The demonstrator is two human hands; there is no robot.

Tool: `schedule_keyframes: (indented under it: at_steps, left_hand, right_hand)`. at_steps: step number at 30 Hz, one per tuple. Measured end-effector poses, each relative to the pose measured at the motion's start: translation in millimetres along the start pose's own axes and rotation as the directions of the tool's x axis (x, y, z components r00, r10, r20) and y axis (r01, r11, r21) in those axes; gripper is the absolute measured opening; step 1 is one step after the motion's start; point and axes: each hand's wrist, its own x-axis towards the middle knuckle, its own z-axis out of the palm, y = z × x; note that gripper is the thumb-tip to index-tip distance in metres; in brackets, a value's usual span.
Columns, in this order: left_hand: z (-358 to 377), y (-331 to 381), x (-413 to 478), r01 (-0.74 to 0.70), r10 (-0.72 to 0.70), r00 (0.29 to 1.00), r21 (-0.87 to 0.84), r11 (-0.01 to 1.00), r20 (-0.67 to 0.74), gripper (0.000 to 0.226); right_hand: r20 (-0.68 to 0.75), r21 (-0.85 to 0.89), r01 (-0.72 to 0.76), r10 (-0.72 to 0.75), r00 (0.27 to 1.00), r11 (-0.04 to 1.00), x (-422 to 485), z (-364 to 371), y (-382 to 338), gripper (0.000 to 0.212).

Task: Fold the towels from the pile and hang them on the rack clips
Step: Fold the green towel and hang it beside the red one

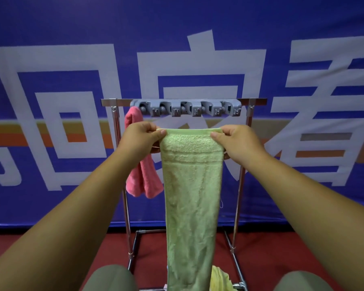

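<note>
A blue banner (51, 28) fills the background, printed with large white Chinese characters that run off both side edges, so none reads whole; orange and tan stripes cross behind them. At the left end of the chrome rack (118, 131), a pink towel (144, 177) hangs folded from the first clip, its top partly hidden by the left hand (142, 136). That hand pinches the top left corner of a green towel (192, 196) between thumb and fingers. The towel hangs in a long narrow strip in front of the rack, its lower end cut off by the bottom edge. Above it sits the grey clip bar (186, 108). The right hand (237, 139) pinches the top right corner likewise. A yellowish cloth (220, 276) low down is mostly hidden behind the green strip.
</note>
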Motion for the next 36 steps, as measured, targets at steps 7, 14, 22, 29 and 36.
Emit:
schedule_keyframes:
  at_steps: [7,14,22,29,36]
  left_hand:
    - [-1,4,5,-0.011,0.011,1.0,0.023,1.0,-0.01,0.012]
    - [11,-9,4,0.091,-0.091,0.995,-0.006,0.996,-0.047,0.019]
    - [40,-19,-16,0.19,-0.194,0.981,-0.157,0.969,-0.013,0.016]
    - [64,-20,-27,0.139,-0.135,0.99,-0.113,0.984,0.044,0.018]
    - [81,-23,-25,0.073,-0.073,0.997,0.002,0.997,-0.002,0.01]
  right_hand:
    - [-0.049,0.1,-0.074,0.079,0.996,0.992,-1,9,-1,0.033]
    - [-0.11,0.168,-0.201,0.221,0.969,0.965,-6,29,-1,0.049]
    - [-0.051,0.261,-0.312,0.336,0.941,0.914,-19,38,4,0.011]
    - [-0.005,0.25,-0.317,0.329,0.944,0.915,-24,54,3,0.034]
    - [0.074,0.226,-0.294,0.285,0.956,0.929,-27,62,4,0.02]
